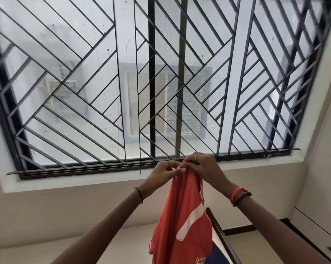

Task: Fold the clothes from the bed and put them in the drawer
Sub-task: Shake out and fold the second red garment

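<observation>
Orange-red, thin jersey shirt with white stripes is hanging limp before the grilled window; we are pinching its top edge with left hand and right hand, judging it light, floppy, best held by shoulders.

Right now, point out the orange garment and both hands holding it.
orange garment (pixel 178 204), head view, hanging fabric above the white stripe.
left hand (pixel 163 174), head view, middle of the hand.
right hand (pixel 200 166), head view, back of the hand below the ring.
</observation>
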Tool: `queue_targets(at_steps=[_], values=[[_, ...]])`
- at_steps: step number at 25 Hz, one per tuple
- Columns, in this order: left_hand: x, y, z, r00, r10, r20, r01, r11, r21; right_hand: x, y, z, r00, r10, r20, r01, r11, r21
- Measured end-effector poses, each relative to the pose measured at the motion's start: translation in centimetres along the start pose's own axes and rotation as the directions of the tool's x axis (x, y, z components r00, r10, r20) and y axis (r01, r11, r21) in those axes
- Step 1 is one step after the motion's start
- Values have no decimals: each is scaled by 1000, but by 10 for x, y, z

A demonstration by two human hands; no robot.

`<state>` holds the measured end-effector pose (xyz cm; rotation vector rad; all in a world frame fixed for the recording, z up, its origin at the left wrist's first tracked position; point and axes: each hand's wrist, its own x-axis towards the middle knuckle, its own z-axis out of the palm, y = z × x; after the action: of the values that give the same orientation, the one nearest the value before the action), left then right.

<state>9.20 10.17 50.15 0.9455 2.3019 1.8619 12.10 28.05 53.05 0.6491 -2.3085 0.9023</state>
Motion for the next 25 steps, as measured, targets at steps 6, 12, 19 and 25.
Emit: queue_targets(at_steps=[6, 12, 19, 25], values=[[7, -8, 4, 988, 129, -84, -108, 971, 213, 1, 8, -8, 974, 172, 148, -191, 973, 125], [10, -15, 11, 995, 23, -94, -3, 980, 201, 1, -1, -14, 954, 61, 294, -15, 988, -156], [17, -11, 12, 998, -17, -53, 24, 991, 134, 0, 7, -4, 972, 7, 235, 42, 979, -201], [15, -3, 9, 997, -66, -30, 67, 998, 10, -4, 14, -1, 959, 270, 85, -282, 933, 223]])
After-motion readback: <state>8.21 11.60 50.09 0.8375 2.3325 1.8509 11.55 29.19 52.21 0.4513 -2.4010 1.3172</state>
